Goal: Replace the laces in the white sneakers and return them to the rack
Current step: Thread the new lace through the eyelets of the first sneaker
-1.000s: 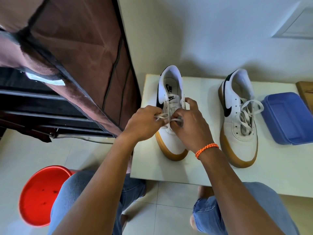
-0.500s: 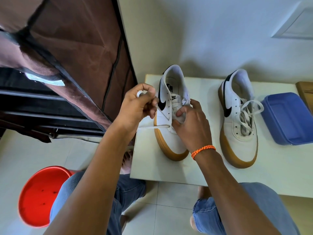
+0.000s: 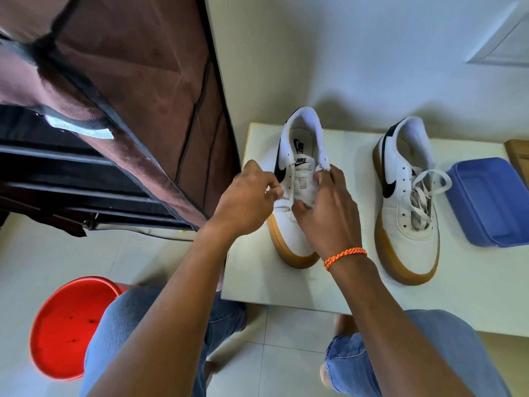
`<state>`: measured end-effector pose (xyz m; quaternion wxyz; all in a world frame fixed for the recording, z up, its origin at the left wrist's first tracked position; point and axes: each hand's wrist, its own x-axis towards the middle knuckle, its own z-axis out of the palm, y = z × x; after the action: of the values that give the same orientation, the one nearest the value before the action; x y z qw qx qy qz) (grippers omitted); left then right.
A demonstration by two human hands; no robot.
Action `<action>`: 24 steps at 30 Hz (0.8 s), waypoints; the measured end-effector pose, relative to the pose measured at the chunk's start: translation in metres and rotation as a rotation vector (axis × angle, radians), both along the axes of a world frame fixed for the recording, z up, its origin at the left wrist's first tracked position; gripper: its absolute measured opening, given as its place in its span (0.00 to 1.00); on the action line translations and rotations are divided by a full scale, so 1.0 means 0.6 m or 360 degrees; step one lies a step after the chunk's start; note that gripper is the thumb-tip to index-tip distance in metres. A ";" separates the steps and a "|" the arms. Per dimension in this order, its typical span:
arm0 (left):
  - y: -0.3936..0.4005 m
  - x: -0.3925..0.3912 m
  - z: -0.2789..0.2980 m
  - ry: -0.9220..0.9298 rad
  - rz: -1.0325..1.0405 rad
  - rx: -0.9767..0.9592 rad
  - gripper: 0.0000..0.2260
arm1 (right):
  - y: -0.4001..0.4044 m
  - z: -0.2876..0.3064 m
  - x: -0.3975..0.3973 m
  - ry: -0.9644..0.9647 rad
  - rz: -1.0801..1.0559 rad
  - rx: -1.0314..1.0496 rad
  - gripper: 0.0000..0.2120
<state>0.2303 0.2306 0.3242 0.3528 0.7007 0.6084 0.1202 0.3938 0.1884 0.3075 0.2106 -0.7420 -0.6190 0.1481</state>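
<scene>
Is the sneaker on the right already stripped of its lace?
No, the right sneaker still has its white lace threaded through the eyelets, lying loose and untied over the tongue.

On the white worktop [image 3: 472, 282] stand two white sneakers with gum soles. The left hand [image 3: 246, 202] pinches a white lace [image 3: 279, 193] at the left sneaker [image 3: 297, 179], and the right hand [image 3: 329, 210] grips its tongue area. The right sneaker [image 3: 406, 202], loosely laced, stands beside a blue tub [image 3: 492, 199].

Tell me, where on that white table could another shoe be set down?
Bare table lies in front of the right sneaker and blue tub. The gap between both sneakers is narrower; both hands crowd the left sneaker.
</scene>
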 end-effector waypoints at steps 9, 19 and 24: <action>0.011 -0.012 0.026 -0.0740 0.0447 -0.0018 0.07 | 0.003 0.003 0.013 0.0047 0.0060 -0.0060 0.31; -0.008 0.008 -0.005 0.0006 0.0023 -0.0074 0.09 | 0.005 0.006 0.024 0.0129 0.0145 -0.0135 0.33; 0.000 0.002 0.007 -0.0414 0.0070 -0.0044 0.09 | 0.006 0.009 0.032 0.0169 0.0175 -0.0212 0.35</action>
<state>0.2315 0.2308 0.3286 0.4357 0.6606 0.5743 0.2095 0.4128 0.1920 0.3130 0.1847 -0.7104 -0.6355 0.2394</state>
